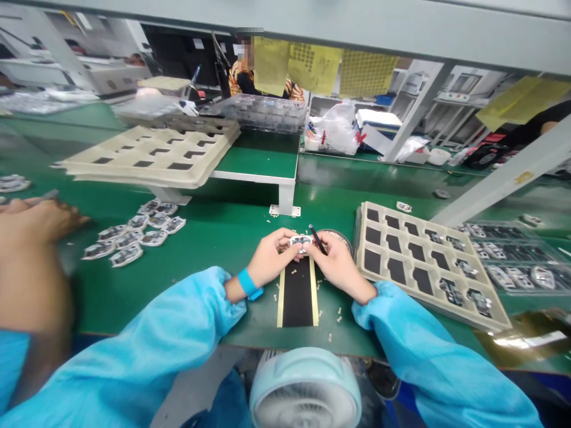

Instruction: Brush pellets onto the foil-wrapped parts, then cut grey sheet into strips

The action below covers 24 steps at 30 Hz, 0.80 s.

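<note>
Seemingly, both the left hand (270, 258) and right hand (336, 261) pinch a small part (300, 241) between them.

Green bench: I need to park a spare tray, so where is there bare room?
Bare bench lies between the loose parts pile and the left hand. Crowded: the compartment tray beside the right hand, and the black strip with scraps.

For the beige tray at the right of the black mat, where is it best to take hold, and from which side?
Probably the near long rim of the beige tray, taken from the front. That edge is bare and faces the person, while the pockets hold small parts and clear trays lie behind.
</note>
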Each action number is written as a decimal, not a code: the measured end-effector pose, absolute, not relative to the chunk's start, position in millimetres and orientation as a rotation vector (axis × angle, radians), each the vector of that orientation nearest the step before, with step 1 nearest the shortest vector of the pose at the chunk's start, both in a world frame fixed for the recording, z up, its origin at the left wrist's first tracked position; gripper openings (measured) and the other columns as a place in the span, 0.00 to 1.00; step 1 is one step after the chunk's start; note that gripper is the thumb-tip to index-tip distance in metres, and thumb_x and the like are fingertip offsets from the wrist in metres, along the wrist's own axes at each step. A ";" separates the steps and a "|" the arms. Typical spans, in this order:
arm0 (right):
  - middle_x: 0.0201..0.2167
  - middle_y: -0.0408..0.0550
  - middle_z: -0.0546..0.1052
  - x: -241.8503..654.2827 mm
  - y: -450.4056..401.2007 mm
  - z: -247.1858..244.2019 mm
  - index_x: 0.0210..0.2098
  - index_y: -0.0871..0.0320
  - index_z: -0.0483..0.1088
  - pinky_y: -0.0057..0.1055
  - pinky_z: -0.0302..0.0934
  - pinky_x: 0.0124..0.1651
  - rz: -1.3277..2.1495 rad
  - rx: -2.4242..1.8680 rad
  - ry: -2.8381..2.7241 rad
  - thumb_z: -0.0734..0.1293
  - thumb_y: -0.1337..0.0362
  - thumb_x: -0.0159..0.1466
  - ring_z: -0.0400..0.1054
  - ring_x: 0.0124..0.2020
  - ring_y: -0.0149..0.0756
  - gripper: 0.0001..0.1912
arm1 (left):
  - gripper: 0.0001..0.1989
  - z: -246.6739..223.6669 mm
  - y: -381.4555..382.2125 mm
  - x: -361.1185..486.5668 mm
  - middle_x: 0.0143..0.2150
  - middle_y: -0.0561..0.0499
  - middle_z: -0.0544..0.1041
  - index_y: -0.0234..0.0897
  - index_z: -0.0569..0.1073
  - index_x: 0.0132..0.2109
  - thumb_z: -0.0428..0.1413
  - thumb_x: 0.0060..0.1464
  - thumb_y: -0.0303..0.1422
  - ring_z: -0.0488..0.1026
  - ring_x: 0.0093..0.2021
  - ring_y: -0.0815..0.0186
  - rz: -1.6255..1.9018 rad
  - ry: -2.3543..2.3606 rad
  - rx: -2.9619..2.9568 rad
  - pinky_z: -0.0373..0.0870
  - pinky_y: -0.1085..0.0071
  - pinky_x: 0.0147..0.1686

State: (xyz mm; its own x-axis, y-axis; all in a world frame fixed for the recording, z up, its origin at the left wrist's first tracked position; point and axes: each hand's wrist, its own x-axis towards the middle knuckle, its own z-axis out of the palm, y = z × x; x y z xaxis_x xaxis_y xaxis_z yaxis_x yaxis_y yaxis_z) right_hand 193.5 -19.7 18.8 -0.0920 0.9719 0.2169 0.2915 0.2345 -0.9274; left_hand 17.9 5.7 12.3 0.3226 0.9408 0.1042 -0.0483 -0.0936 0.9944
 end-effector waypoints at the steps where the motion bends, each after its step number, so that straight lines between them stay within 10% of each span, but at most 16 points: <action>1: 0.35 0.46 0.77 197.1 -19.6 21.7 0.39 0.57 0.73 0.35 0.65 0.46 0.854 -1.232 -1.617 0.68 0.55 0.66 0.71 0.39 0.39 0.12 | 0.13 12.6 6.4 17.0 0.32 0.49 0.80 0.35 0.73 0.42 0.63 0.55 0.38 0.78 0.32 0.64 1.055 0.928 1.496 0.74 0.69 0.35; 24: 0.45 0.52 0.75 214.8 -27.7 27.5 0.49 0.53 0.72 0.39 0.68 0.50 0.252 -1.117 -2.171 0.61 0.62 0.73 0.71 0.48 0.42 0.10 | 0.08 10.5 2.4 12.5 0.34 0.53 0.79 0.38 0.77 0.44 0.57 0.60 0.32 0.74 0.34 0.66 1.023 1.025 1.930 0.68 0.72 0.36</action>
